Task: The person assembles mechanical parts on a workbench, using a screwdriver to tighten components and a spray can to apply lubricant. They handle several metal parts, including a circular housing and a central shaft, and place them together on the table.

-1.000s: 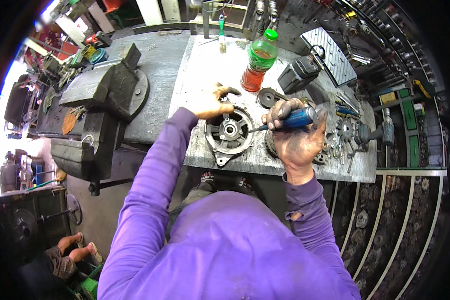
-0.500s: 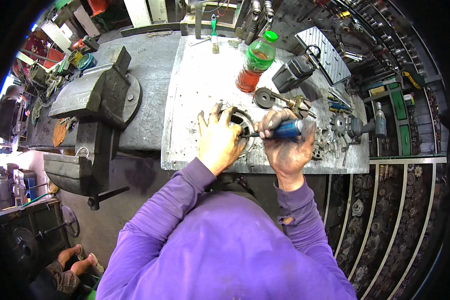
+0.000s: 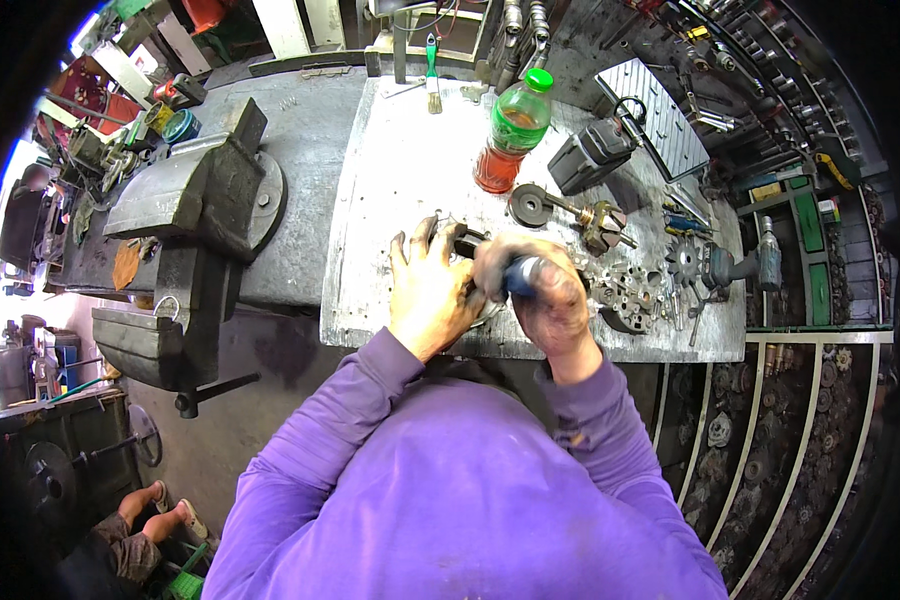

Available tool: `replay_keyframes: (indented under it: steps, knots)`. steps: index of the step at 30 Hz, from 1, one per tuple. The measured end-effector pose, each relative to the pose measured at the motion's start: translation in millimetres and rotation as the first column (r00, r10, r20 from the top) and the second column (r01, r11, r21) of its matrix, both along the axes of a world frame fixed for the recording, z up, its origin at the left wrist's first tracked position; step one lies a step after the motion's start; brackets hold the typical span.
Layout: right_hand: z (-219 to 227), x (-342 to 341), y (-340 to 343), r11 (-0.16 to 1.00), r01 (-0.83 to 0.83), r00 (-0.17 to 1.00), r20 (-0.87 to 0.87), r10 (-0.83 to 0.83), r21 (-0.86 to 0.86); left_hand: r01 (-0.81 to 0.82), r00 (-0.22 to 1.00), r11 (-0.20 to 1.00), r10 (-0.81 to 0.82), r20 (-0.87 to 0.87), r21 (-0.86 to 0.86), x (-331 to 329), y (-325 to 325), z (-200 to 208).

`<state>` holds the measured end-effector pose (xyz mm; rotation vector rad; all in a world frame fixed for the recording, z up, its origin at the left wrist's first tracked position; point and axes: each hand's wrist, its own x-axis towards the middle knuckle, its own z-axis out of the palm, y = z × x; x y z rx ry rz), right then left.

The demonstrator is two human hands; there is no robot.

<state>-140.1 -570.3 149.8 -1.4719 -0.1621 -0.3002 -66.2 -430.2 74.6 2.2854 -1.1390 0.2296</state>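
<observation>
My left hand [image 3: 433,295] lies over a round metal part [image 3: 466,242] near the board's front edge. Its fingers reach across the part and hold it against the board; most of the part is hidden beneath both hands. Closed round the blue handle of a screwdriver [image 3: 521,275], my right hand [image 3: 550,300] is beside the left one, above the part's right side. The right hand is blurred, and the screwdriver's tip cannot be seen. Behind the hands lies a dark disc [image 3: 530,205], next to a metal piece with a shaft [image 3: 602,226].
A bottle of red liquid [image 3: 515,130] stands behind the hands, beside a black box-shaped container [image 3: 592,150]. Several small metal parts [image 3: 630,295] lie right. A big bench vise [image 3: 185,200] is at left, a brush [image 3: 433,75] at the back. Another person's legs [image 3: 155,515] show lower left.
My right hand has moved left, closer to the left hand, and the screwdriver handle has swung from lying sideways to pointing more toward me. The left hand stays on the round part.
</observation>
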Motion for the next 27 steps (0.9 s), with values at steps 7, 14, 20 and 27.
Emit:
replay_keyframes:
  steps: [7,14,20,27]
  knots:
    - [23.4,11.3,-20.5,0.996,-0.091,0.993,-0.081,0.091,0.002,0.098,0.994,0.990,-0.102,-0.040,-0.101,-10.5,1.3,4.5]
    - [25.7,2.7,-19.0,0.972,0.053,0.996,-0.059,-0.068,-0.229,0.087,0.995,0.988,-0.092,-0.036,-0.124,-12.2,-4.1,-2.3]
    - [10.6,10.8,-5.7,0.989,0.144,0.983,0.113,-0.146,0.029,0.104,0.985,0.991,-0.114,-0.127,-0.082,-6.7,-2.8,5.4]
    - [14.7,59.9,-46.1,0.686,-0.723,0.681,0.081,0.728,-0.084,0.150,0.958,0.982,-0.173,-0.227,-0.117,0.4,1.1,5.9]
